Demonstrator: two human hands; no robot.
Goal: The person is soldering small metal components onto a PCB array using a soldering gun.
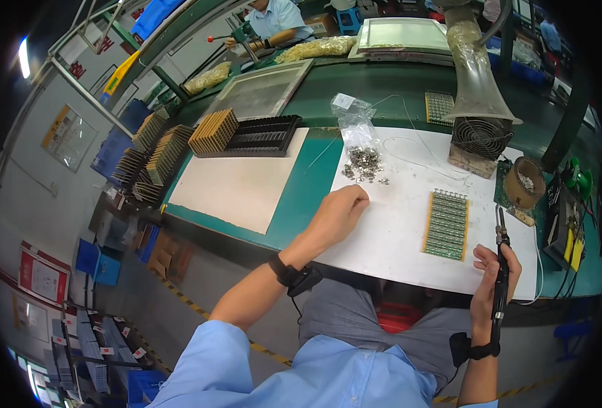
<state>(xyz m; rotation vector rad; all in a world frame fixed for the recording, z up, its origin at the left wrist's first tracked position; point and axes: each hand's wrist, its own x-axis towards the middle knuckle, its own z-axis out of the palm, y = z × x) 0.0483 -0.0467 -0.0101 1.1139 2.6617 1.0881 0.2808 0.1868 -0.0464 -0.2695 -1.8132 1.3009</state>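
One soldering iron [500,285] in right fingers [512,262]

From the round black fan [481,138], a flared translucent duct [476,85] rises just above, a pale framed panel [404,34] lies behind to the left, a blue-shirted person [279,22] is farther that way, and well left are a red-bordered poster [44,275] and what may be a blue bin [108,270].
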